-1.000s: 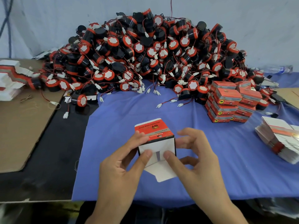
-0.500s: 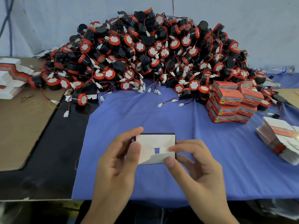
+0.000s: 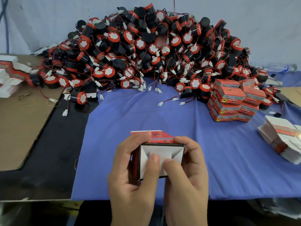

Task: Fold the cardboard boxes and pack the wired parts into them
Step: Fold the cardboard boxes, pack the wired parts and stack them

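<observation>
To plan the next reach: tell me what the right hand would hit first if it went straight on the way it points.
The cardboard box that the right hand grips; past it, probably bare blue cloth, then the heap of wired parts.

We are making out no legible text; the printing on the stacked red boxes [image 3: 231, 95] is showing only as blurred marks.

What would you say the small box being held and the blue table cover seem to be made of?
Box: thin printed cardboard, it seems; red print outside, plain matte white inside, with crisp creased flaps. Cover: probably soft cloth, matte blue, judging by its gentle wrinkles; the weave is too fine to tell.
</observation>
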### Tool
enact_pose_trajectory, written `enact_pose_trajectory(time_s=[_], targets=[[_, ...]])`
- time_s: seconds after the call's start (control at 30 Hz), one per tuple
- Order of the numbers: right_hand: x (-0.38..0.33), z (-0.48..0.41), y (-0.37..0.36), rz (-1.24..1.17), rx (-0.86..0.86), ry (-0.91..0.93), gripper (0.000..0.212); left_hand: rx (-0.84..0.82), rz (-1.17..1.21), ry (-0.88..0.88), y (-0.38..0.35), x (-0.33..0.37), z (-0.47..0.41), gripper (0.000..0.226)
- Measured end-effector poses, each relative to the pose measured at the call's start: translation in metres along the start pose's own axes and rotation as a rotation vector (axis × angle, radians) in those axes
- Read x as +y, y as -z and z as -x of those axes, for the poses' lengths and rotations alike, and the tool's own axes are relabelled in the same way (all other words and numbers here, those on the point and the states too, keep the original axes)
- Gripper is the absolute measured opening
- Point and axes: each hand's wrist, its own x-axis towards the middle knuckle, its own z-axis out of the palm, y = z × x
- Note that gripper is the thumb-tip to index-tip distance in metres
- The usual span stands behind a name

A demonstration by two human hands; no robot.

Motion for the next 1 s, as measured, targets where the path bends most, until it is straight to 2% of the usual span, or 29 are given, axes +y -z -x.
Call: enact_pose_trajectory(time_s=[0.13,0.2,0.33,0.43,0.5,0.6,0.7,0.77,0.83,0.93,1.0], targets=[[0.002,0.004,-0.006,0.017,0.048,-0.001,0.047,0.048,0.003,0.049,-0.004,-0.003,0.003,0.049],[-0.001,0.003,-0.007,0.014,0.053,0.004,0.047,0.012,0.006,0.043,-0.003,-0.003,0.002,0.049],[-0.009,0.0,-0.004,0.017,0.058,0.018,0.047,-0.157,0.064,0.036,0.009,-0.002,-0.006,0.046],[-0.015,-0.003,-0.001,-0.008,0.039,-0.016,0.047,-0.358,0.114,0.126,0.022,-0.007,-0.013,0.069],[-0.018,-0.006,0.001,-0.051,0.035,-0.043,0.051,-0.417,-0.001,0.094,0.026,-0.011,-0.017,0.08],[-0.021,-0.009,0.004,-0.065,0.095,-0.101,0.058,-0.311,-0.137,0.001,0.026,-0.015,-0.019,0.074],[-0.02,-0.008,0.006,-0.033,0.117,-0.237,0.068,-0.227,-0.14,0.023,0.026,-0.014,-0.018,0.071],[-0.02,-0.007,0.008,-0.106,0.038,-0.341,0.083,-0.255,-0.194,0.048,0.025,-0.013,-0.016,0.07],[-0.022,-0.008,0.007,-0.139,-0.013,-0.376,0.089,-0.308,-0.208,0.103,0.021,-0.012,-0.013,0.07],[-0.023,-0.008,0.009,-0.182,-0.017,-0.37,0.08,-0.318,-0.168,0.148,0.018,-0.01,-0.01,0.067],[-0.023,-0.008,0.013,-0.21,-0.064,-0.348,0.083,-0.323,-0.145,0.162,0.017,-0.009,-0.01,0.064]])
